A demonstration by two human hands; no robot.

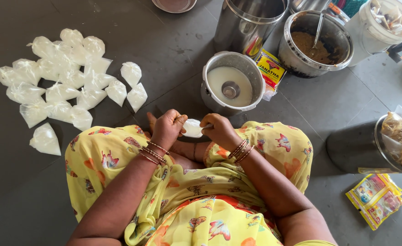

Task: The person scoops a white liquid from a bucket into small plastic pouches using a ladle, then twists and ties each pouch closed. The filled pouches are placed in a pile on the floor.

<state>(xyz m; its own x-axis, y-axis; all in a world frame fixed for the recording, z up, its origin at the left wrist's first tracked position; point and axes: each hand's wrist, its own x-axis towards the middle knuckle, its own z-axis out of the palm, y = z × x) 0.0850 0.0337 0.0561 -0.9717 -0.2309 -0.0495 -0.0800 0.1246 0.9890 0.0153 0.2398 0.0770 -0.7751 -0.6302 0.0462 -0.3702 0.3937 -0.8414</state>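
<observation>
Hands meet at the centre of the frame over a lap draped in yellow butterfly-print cloth (196, 182). The left hand (168, 128) is curled shut, pinching one end of a small clear plastic pouch of white liquid (192, 128); the right hand (219, 130) is closed on the pouch's other end. Just above the hands, on the dark grey floor (164, 41), stands a round steel pot of white liquid (232, 82) with a small steel cup sunk in it (230, 89). At the upper left of the frame lies a loose heap of tied, filled clear pouches (64, 82). At the upper right sits a steel pot of brown paste (315, 43) with a spoon handle leaning in it.
</observation>
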